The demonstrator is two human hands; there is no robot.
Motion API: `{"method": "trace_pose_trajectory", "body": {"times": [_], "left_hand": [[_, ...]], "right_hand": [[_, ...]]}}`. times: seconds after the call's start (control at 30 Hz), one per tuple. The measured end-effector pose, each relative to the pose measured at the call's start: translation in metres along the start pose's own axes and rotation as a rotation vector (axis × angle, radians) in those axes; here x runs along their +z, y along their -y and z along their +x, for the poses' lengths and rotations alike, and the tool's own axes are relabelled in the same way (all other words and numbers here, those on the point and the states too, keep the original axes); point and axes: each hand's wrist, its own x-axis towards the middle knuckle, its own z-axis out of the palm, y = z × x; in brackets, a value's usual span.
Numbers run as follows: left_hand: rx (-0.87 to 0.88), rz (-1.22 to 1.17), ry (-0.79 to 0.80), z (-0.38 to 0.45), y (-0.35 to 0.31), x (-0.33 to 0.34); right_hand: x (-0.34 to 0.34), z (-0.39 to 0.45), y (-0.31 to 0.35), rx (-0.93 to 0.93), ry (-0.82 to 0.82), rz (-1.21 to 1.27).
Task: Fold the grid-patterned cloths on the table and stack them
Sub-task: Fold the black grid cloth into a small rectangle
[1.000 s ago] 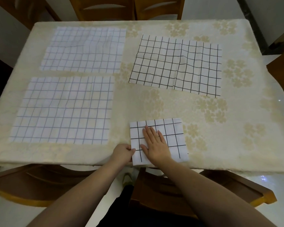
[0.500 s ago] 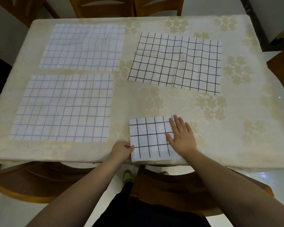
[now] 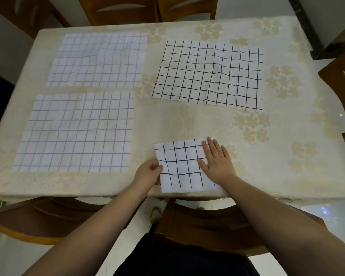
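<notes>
One cloth folded, three more to go

The folded cloth (image 3: 182, 166) sits at the near edge of the table (image 3: 187, 124) – left hand (image 3: 148, 173) pinches its left edge, fingers curled onto it, while the right hand (image 3: 217, 162) lies flat and spread on its right side, pressing it down. Still lying unfolded: the black-grid cloth (image 3: 207, 75) far right, the far-left cloth (image 3: 98, 59) and the near-left cloth (image 3: 76, 132), both faint-lined. Looks like thin, light, floppy fabric – it'll crease easily and probably slide on the tablecloth, so I'd grab the next one by two corners on one edge and keep it taut. The folded one should lift fine pinched at an edge.
</notes>
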Motion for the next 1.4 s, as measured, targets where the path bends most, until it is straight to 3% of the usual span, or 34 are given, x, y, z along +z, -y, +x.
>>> {"method": "trace_pose_trajectory", "body": {"times": [0.33,0.43,0.5,0.6,0.67,0.8,0.93,1.17,1.4], "left_hand": [[0.222,0.136,0.137,-0.013,-0.050,0.049],[0.275,0.230,0.157,-0.009,-0.058,0.066],[0.319,0.301,0.166,-0.008,-0.061,0.076],[0.370,0.381,0.182,-0.007,-0.065,0.092],[0.395,0.438,0.180,-0.007,-0.067,0.102],[0.417,0.513,0.229,-0.003,-0.069,0.119],[0.475,0.575,0.301,0.000,-0.069,0.120],[0.470,0.575,0.032,0.037,-0.056,0.088],[0.433,0.702,0.015,0.073,-0.058,0.089]], "right_hand": [[-0.001,0.003,-0.005,-0.034,-0.028,0.126],[-0.018,0.001,-0.005,0.033,-0.220,0.440],[-0.040,-0.005,-0.004,0.178,-0.318,0.718],[-0.072,-0.010,0.000,0.322,-0.174,1.127],[-0.083,-0.009,0.000,0.315,-0.074,1.229],[-0.085,0.000,-0.007,0.316,-0.005,1.149],[-0.076,0.012,-0.018,0.410,0.010,0.825],[-0.061,0.010,-0.026,0.509,0.027,0.790],[-0.052,0.003,-0.016,0.497,-0.019,0.707]]}}
